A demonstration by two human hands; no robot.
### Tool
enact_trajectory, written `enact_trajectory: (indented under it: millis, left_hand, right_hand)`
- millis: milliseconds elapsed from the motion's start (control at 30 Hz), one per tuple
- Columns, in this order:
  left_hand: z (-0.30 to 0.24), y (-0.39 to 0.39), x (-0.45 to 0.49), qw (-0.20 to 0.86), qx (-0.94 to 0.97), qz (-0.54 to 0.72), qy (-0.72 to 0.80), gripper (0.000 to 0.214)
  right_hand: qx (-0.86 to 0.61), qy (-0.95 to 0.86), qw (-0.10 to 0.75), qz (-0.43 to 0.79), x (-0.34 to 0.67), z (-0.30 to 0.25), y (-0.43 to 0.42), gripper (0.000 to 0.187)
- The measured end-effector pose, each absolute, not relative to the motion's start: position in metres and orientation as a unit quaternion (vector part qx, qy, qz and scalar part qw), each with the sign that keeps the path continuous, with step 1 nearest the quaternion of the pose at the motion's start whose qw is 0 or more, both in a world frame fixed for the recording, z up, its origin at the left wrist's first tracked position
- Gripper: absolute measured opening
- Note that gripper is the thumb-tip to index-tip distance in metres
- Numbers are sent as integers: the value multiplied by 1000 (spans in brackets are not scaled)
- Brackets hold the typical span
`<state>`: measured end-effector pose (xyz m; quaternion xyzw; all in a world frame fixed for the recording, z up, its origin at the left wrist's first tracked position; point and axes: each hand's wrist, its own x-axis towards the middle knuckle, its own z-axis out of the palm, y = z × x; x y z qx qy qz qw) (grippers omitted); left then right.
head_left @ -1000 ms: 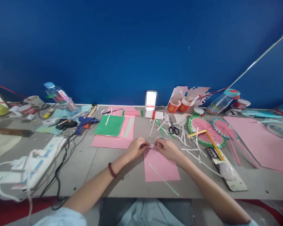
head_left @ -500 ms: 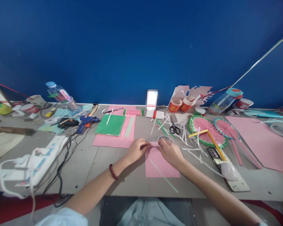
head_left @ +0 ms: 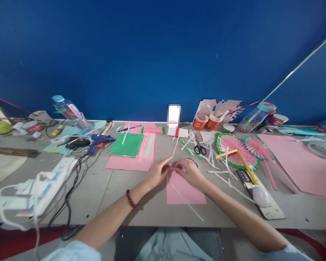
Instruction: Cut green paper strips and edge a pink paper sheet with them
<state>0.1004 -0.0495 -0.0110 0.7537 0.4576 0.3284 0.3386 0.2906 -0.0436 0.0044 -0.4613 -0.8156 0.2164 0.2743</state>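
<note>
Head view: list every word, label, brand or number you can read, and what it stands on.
No text reads clearly.
Clear plastic bottle with blue cap: red-and-white label, lettering too blurred.
Red paper cups: gold mark, too small to read.
White upright card: blurred out.

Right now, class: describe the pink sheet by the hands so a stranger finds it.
On the grey table, look toward the near edge, centre. The pink sheet lies where the left hand and right hand meet. It is the smallest pink sheet, crossed by one slanting pale strip.
</note>
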Motion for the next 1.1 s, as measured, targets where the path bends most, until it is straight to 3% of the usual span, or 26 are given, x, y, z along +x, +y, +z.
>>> enact_trajectory:
  millis: [167, 367, 533, 667, 833, 1100]
  left_hand:
    - [-8, -51, 103, 387, 709, 357, 469, 49]
    - [-5, -53, 103, 363, 716, 357, 477, 49]
    - [1, -61, 100, 185, 762, 380, 491, 46]
    - [4, -72, 106, 63, 867, 293, 399, 22]
    - [-4, -83, 120, 4, 924, 147, 352, 25]
    - [-10, -88, 125, -46, 928, 125, 347, 29]
  right_hand:
    - [-476, -791, 303, 237, 292, 0, -42, 4]
    - [-477, -792, 298, 239, 293, -5, -40, 10]
    - [-476, -795, 287, 244, 294, -4, -38, 13]
    - [-477, -798, 281, 240, 295, -4, -36, 12]
    - [-480, -813, 246, 220, 295, -6, -32, 15]
    - [-494, -812, 194, 244, 291, 6, -19, 15]
